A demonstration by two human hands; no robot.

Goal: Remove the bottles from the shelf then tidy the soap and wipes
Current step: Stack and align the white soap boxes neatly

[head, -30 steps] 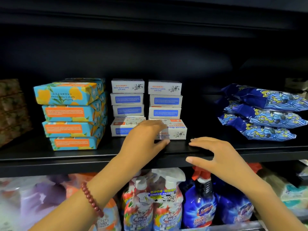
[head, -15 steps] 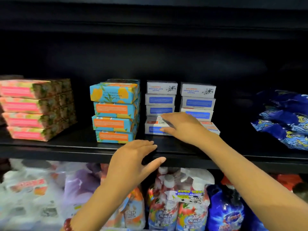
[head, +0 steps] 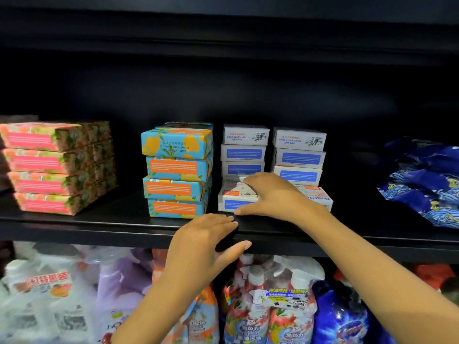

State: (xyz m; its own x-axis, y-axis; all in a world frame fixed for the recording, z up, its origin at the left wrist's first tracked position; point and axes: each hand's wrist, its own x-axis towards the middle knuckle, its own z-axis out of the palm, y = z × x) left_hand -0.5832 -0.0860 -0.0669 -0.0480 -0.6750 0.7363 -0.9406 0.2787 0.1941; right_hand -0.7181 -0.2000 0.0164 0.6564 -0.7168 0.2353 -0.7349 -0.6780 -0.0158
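Two stacks of white soap boxes stand mid-shelf. My right hand holds the bottom white soap box of the left stack, fingers over its top and thumb at its lower front. That box and the one at the base of the right stack sit further forward than those above. My left hand rests open on the front edge of the black shelf, thumb in front of the lip. Blue-and-orange soap boxes are stacked just left. Blue wipes packs are piled at the right.
Pink floral soap boxes are stacked at the shelf's left end. On the shelf below stand spray bottles, a blue bottle and pale refill pouches. A dark shelf board hangs overhead.
My left hand left the white soap boxes and came down to the shelf edge. My right hand moved from the shelf edge onto the bottom white box. The view swung left.
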